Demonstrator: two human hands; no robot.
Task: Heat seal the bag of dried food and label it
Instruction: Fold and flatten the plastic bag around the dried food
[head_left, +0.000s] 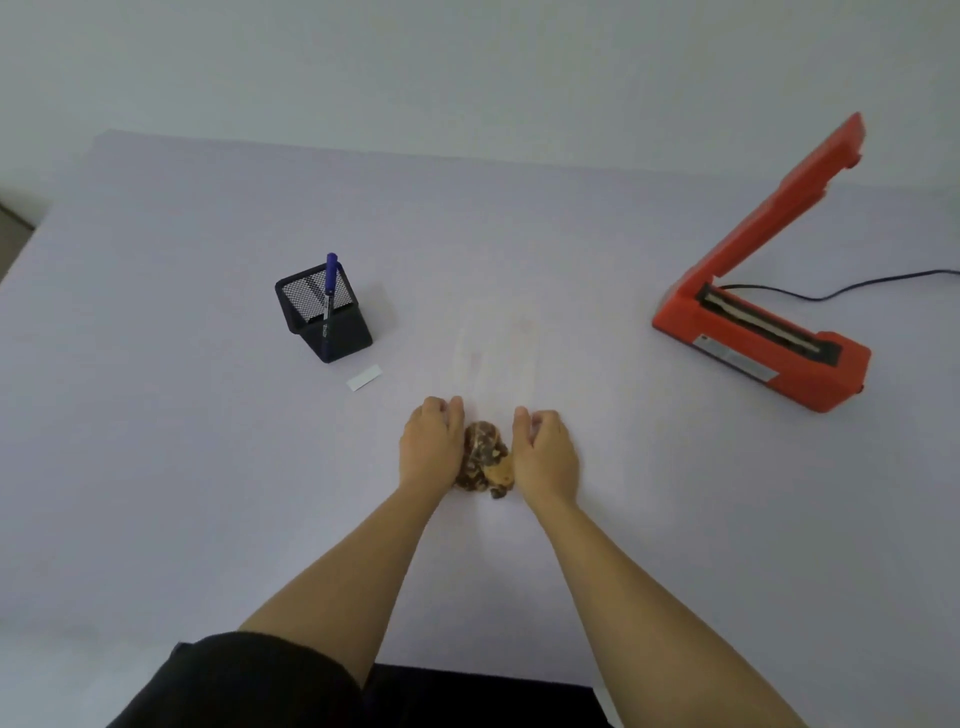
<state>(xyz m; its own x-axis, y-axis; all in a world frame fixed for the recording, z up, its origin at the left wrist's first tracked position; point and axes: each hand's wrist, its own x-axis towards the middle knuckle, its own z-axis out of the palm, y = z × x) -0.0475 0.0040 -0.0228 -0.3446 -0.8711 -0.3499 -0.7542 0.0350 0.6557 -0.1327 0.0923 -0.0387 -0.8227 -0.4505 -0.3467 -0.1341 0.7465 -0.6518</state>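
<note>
A clear plastic bag (496, 358) lies flat on the pale table (156, 467), its mouth end pointing away from the person; the film is so transparent that its edges are faint and hard to trace against the surface. At the bag's near end sits a clump of brown dried food (484, 457), pressed between the two hands. The left hand (430, 441) rests against the left side of the clump with its fingers curled down and inward, and the right hand (545, 452) does the same on the right side; both sets of fingertips are bent under and hidden, so it cannot be told whether they pinch the film or only press beside it. Part of the food is covered by the edges of the hands. To the left, well apart from the bag, stands a black mesh pen holder (323, 312) with a blue marker (329, 291) upright in it, and just in front of the holder lies a small white label (364, 377). To the right sits a red heat sealer (763, 291) with its arm raised wide; its black cord (841, 291) runs off the right edge of the view. A dark sleeve (249, 680) is cut off at the bottom.
</note>
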